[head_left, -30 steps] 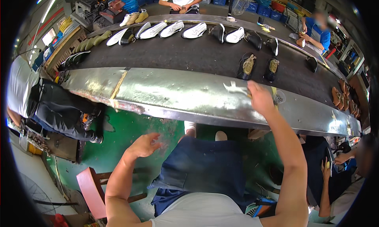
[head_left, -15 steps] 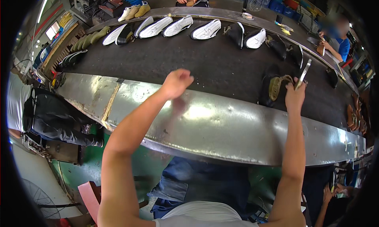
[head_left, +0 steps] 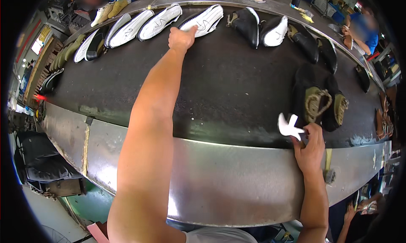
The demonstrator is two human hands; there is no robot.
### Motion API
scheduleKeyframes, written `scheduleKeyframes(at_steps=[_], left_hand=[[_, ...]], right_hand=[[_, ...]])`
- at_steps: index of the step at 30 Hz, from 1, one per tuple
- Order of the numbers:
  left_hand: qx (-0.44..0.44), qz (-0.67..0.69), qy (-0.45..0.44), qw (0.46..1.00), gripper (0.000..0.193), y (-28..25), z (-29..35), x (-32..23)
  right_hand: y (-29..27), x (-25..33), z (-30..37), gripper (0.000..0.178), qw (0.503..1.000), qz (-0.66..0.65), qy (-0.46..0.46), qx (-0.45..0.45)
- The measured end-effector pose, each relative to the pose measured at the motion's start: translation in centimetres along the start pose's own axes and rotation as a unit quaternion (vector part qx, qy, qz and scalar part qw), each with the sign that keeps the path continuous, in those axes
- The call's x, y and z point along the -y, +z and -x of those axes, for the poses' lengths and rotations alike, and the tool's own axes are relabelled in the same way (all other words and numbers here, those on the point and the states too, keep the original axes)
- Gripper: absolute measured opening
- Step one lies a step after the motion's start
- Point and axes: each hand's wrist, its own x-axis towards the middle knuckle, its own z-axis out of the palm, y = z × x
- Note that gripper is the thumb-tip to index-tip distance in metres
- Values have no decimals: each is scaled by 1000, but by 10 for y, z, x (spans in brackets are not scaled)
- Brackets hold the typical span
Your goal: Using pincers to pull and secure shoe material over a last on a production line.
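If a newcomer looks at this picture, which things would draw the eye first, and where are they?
Probably first the left hand, reaching far across the dark work surface to touch the near end of a white shoe at the far side. Next, perhaps, the bright hammer-like metal tool in the right hand, close to the steel ledge and just left of two dark laced shoes.

The dark belt (head_left: 237, 86) carries white shoes (head_left: 160, 23), black shoes (head_left: 305, 43) and, towards its right end, brown shoes (head_left: 379, 123)
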Motion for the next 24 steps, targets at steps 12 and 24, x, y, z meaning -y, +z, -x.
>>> scheduleKeyframes(at_steps=[12,24], left_hand=[[141,-179,100,969,103,-99,-127,79],[136,-361,198,901,82,-228,110,79]], right_hand=[[9,7,-13,45,1000,-6,3,27],[10,17,-7,40,999,-14,-13,-27]])
